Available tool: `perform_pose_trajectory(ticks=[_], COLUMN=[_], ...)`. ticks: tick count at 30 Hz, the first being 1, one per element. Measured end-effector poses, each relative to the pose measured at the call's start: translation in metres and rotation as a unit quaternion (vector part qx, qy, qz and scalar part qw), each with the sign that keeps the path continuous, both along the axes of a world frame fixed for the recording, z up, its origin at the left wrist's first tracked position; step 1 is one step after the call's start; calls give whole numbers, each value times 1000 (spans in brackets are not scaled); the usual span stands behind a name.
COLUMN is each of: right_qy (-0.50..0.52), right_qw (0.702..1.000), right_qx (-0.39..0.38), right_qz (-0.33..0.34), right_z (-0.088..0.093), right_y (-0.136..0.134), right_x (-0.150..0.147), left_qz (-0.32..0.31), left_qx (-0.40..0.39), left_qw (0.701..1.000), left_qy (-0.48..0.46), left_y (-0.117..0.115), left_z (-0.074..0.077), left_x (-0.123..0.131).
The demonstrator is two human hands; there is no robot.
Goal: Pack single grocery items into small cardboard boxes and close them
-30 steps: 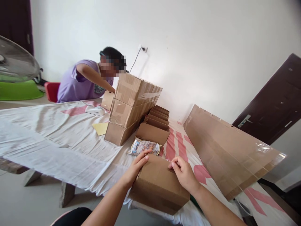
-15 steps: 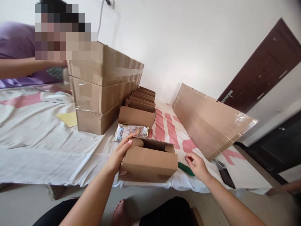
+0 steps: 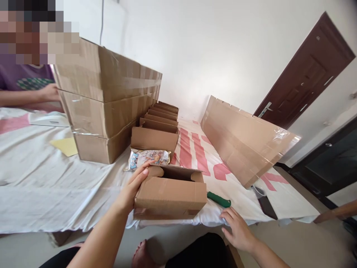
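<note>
While the left hand (image 3: 130, 190) grips the carton (image 3: 170, 194), the right hand (image 3: 237, 229) curves loosely, empty

Packet (image 3: 150, 157) behind nearest box (image 3: 170, 194)

Left hand (image 3: 128, 191) holds the left side of an open cardboard box (image 3: 170, 195) on a cloth-covered table (image 3: 83, 190); right hand (image 3: 237, 229), fingers spread, near a green handle (image 3: 219, 200).
</note>
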State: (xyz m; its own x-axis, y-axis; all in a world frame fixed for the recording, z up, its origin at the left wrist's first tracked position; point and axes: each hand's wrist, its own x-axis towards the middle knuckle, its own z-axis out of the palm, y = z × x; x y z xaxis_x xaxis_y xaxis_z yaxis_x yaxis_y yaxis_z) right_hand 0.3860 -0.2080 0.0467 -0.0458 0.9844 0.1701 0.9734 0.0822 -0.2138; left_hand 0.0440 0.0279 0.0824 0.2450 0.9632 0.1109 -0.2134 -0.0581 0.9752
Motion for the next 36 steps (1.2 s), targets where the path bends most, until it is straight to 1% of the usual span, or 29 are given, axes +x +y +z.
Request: perform_pose_trajectory(ticks=[2, 4, 6, 9, 11, 12, 15, 17, 19, 21, 23, 25, 27, 29, 31, 33, 36], right_qy=[5, 2, -1, 9, 25, 34, 63, 89, 120, 143, 147, 129, 97, 56, 7, -48, -111], right_qw=[1000, 999, 1000, 995, 988, 985, 985, 984, 981, 974, 966, 959, 959, 958, 952, 944, 937], right_qx=[-26, -34, -1, 100, 149, 161, 157, 145, 145, 163, 194, 210, 182, 127, 83, 59, 39], right_qz=[6, 14, 21, 30, 41, 44, 45, 46, 48, 60, 91, 137, 193, 251, 296, 322, 329], right_z=[3, 7, 14, 27, 39, 45, 60, 67, 72, 74, 76, 79, 83, 89, 95, 102, 109], right_y=[0, 4, 13, 30, 40, 45, 58, 66, 74, 79, 81, 79, 76, 74, 74, 73, 72], right_x=[1, 1, -1, -12, -25, -32, -55, -68, -77, -84, -88, -89, -89, -87, -85, -85, -91], left_qz=[-14, -19, -18, -16, -6, 5, 50, 51, 12, -45, -97, -141, -188, -230, -256, -267, -282], left_qx=[-6, -5, 3, 25, 52, 68, 137, 198, 260, 303, 327, 340, 348, 352, 364, 379, 386], left_qw=[1000, 1000, 1000, 1000, 999, 997, 985, 968, 949, 935, 927, 918, 907, 895, 882, 869, 856], left_qy=[-11, -16, -16, -5, 9, 22, 91, 147, 179, 176, 160, 146, 144, 147, 157, 174, 196], left_y=[0, -1, -2, -5, -6, -7, -9, -14, -20, -28, -35, -41, -45, -48, -50, -52, -59], left_z=[0, 1, 4, 8, 10, 12, 18, 24, 32, 38, 43, 48, 52, 55, 58, 60, 63], left_x=[0, 0, 0, -2, -4, -7, -16, -22, -29, -34, -39, -44, -49, -54, -58, -61, -63])
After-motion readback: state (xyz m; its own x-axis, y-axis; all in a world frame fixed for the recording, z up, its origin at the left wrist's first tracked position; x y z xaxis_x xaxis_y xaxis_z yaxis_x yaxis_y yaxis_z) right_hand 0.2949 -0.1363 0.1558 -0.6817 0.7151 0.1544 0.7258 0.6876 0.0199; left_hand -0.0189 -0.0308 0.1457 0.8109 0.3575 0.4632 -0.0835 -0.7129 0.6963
